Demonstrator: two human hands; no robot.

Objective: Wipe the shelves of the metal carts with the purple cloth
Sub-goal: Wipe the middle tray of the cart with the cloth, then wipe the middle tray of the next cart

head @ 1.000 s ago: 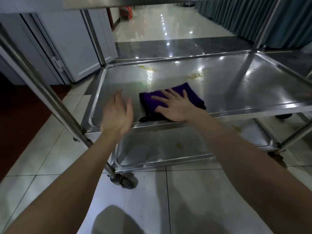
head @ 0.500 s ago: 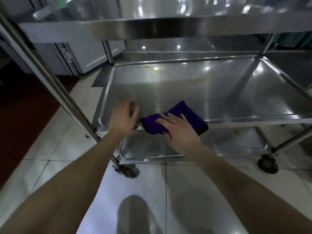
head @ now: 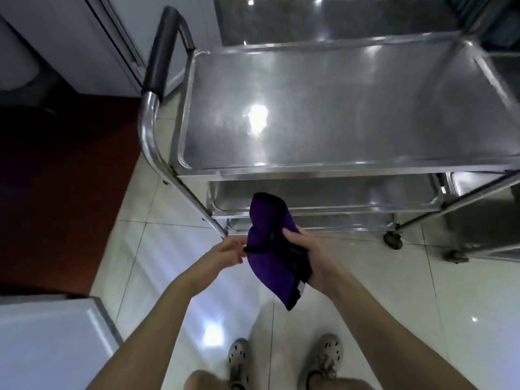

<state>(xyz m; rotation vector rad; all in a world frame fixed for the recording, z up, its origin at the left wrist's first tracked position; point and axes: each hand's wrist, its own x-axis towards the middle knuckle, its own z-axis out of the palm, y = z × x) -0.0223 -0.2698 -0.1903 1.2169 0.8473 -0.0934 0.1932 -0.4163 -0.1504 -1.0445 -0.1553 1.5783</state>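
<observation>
I hold the purple cloth [head: 270,249] in the air in front of the metal cart [head: 323,164], above the tiled floor. My right hand [head: 306,257] grips its right side, fingers curled over the fabric. My left hand [head: 228,251] pinches the dark left edge of the cloth. The cart's top shelf [head: 337,108] is bare and shiny with a light glare. Below it the near edges of the middle shelf [head: 323,195] and the bottom shelf [head: 309,220] show.
The cart's push handle [head: 160,60] with a black grip rises at the left. A second metal cart [head: 484,215] stands at the right. A dark red mat [head: 62,178] lies left, a white cabinet [head: 47,344] at lower left. My feet [head: 281,358] stand on glossy tiles.
I have stood up, so the view now looks down on the top shelf. The cloth has come off the middle shelf into the air, and both hands now hold it.
</observation>
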